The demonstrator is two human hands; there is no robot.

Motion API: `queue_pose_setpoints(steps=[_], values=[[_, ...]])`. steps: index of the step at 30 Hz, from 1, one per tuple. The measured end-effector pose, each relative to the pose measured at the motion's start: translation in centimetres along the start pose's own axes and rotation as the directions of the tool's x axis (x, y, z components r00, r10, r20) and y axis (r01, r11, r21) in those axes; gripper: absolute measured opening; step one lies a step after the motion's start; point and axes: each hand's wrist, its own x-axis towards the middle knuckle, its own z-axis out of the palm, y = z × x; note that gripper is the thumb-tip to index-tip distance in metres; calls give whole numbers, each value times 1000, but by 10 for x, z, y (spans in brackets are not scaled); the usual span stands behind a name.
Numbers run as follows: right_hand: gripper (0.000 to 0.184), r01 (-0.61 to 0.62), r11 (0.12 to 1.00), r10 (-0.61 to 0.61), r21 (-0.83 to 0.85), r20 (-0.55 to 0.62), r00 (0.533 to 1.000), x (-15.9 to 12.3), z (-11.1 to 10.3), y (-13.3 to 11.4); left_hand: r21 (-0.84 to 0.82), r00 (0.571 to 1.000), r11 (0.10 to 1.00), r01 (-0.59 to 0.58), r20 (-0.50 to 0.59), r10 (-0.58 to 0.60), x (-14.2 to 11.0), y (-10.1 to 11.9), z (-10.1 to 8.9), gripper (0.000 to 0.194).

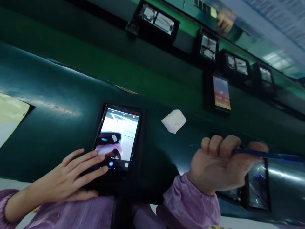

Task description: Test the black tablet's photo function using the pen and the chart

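A tablet lies on the dark green table with its screen lit, showing a camera picture. My left hand rests at its lower left corner, fingers stretched out, fingertips over the screen's edge. Raised over the table at the right, palm up, is my right hand. Its fingers are curled around a slim blue pen, whose thin tip points left. Between the tablet and that hand lies a crumpled white pad.
Two dark-screened devices lie partly under my right hand. Farther back stands another lit device. Black trays with metallic parts line the green conveyor. A yellowish sheet lies at left. Another person's hand shows across the line.
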Motion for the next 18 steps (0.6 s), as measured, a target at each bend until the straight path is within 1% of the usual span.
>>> queue_pose_setpoints(steps=[1,2,3,4,5,6,8,10,12,15,18], values=[[31,-5,1000,4,11,34,999,2,-6,-4,-31,992,992,121,-21,-121,-4,4,6,92],[46,-15,1000,13,18,71,997,4,-12,-8,-69,972,971,229,-43,-232,-7,9,12,98],[60,-32,999,30,22,94,995,4,-17,-11,-105,945,944,314,-58,-321,-9,14,19,103],[71,-52,998,48,33,99,994,4,-22,-12,-133,924,922,365,-71,-376,-11,19,26,106],[78,-72,996,67,57,83,994,2,-25,-13,-153,911,908,389,-82,-404,-12,24,32,108],[83,-93,991,89,101,47,995,0,-28,-13,-169,907,904,394,-90,-412,-13,28,37,109],[86,-145,963,155,227,-28,987,-5,-32,-10,-190,911,909,370,-117,-395,-15,33,43,108],[85,-196,918,226,345,-46,973,-9,-35,-6,-202,914,915,350,-138,-380,-15,34,46,104],[83,-238,873,287,425,-53,957,-12,-39,-3,-199,913,915,352,-141,-382,-13,29,47,100],[81,-246,833,319,496,-66,946,-13,-46,-2,-177,909,913,367,-138,-392,3,10,49,100],[79,-240,810,335,535,-86,938,-15,-51,-2,-142,917,927,348,-155,-368,37,-21,52,100]])
